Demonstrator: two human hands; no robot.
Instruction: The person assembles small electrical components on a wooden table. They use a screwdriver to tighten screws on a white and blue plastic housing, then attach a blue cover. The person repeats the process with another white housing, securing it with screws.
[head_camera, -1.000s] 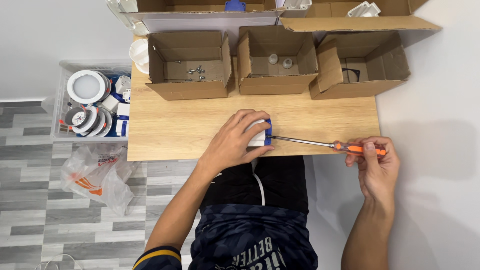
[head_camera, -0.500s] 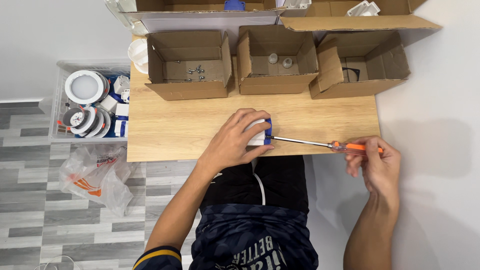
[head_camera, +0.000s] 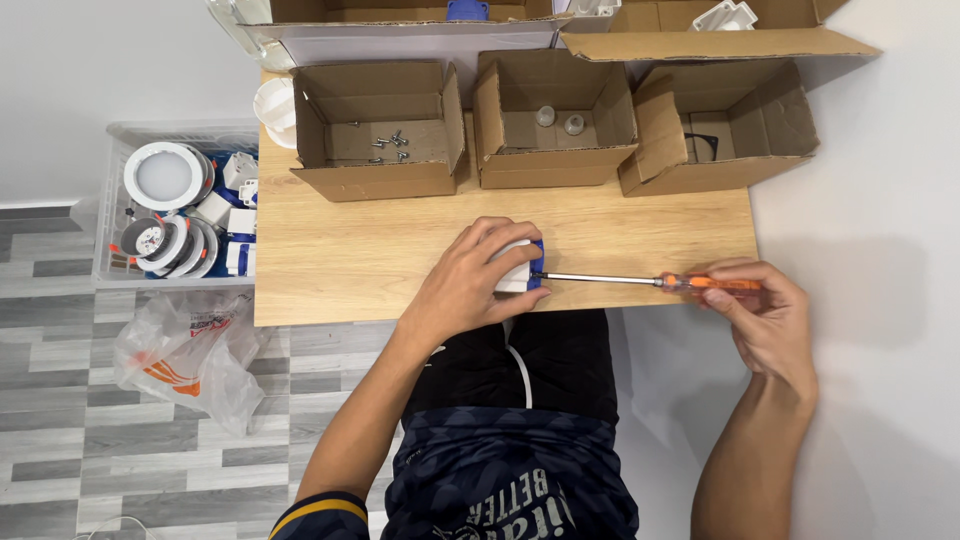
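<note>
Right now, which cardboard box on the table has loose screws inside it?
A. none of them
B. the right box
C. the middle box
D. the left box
D: the left box has several small screws lying on its bottom, while the middle box holds two small round parts and the right box holds a dark item.

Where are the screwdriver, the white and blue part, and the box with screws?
screwdriver (head_camera: 600, 279), head view, mid metal shaft
white and blue part (head_camera: 520, 272), head view, white side
box with screws (head_camera: 372, 182), head view, front wall
</note>
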